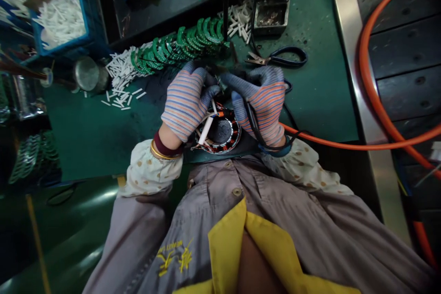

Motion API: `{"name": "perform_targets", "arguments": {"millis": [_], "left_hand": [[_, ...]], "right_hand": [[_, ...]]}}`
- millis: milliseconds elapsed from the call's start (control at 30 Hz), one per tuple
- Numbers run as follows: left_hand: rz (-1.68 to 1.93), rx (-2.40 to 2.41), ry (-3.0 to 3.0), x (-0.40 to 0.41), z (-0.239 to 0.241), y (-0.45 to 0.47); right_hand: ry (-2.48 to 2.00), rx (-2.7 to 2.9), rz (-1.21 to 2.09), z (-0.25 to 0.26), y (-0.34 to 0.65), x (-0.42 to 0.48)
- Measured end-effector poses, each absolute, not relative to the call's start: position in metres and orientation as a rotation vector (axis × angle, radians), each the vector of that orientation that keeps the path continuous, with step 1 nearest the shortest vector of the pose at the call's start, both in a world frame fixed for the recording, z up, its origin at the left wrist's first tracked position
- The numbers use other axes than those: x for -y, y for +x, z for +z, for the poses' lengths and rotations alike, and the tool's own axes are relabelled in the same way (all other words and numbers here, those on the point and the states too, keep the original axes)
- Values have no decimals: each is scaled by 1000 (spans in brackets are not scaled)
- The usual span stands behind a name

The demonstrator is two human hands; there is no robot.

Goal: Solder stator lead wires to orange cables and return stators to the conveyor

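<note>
A ring-shaped motor stator (236, 137) with dark windings and orange-red wires lies at the bench's near edge, between my gloved hands. White insulating sleeves (206, 130) stick up at its left side. My left hand (186, 101) is closed in a pinch above the stator, thumb and forefinger on a thin wire lead that runs up from a white sleeve. Opposite it, my right hand (260, 101) has its fingers curled close to the left fingertips. A black cord (253, 121) passes across the right palm to the wrist. What the right fingertips pinch is too dark to make out.
Beyond the hands lie a row of green curved boards (186, 41) and loose white sleeves (124, 69). Black-handled scissors (289, 56) and a small metal tray (272, 14) stand at back right. A blue bin (93, 14) is back left; an orange hose (344, 146) crosses the right.
</note>
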State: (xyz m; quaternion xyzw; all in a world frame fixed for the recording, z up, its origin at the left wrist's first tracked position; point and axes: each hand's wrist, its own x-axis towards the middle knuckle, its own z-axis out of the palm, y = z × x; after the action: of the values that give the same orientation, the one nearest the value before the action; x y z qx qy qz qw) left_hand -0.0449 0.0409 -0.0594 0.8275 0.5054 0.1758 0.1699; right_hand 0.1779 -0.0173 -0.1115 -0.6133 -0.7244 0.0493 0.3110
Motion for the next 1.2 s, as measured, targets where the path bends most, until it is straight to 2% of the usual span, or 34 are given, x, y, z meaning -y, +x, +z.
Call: {"name": "perform_targets", "arguments": {"millis": [133, 267, 400, 567, 800, 1000, 1200], "left_hand": [[497, -1397, 2388, -38, -53, -47], [451, -1302, 2380, -38, -50, -51], [472, -1374, 2376, -39, -50, -47], [452, -1356, 2461, -32, -43, -41], [602, -1381, 2451, -31, -54, -39], [495, -1439, 2382, -37, -50, -38], [425, -1449, 2461, -37, -36, -35]], "right_hand": [[-1515, 1945, 155, -121, 182, 22], [-1561, 1963, 100, -109, 181, 21], [-1549, 1947, 225, -101, 188, 5], [-1301, 1916, 335, -121, 203, -30], [-1382, 1952, 215, -133, 202, -44], [-1622, 1736, -45, -114, 204, 13], [-1157, 1694, 1, -130, 197, 69]]}}
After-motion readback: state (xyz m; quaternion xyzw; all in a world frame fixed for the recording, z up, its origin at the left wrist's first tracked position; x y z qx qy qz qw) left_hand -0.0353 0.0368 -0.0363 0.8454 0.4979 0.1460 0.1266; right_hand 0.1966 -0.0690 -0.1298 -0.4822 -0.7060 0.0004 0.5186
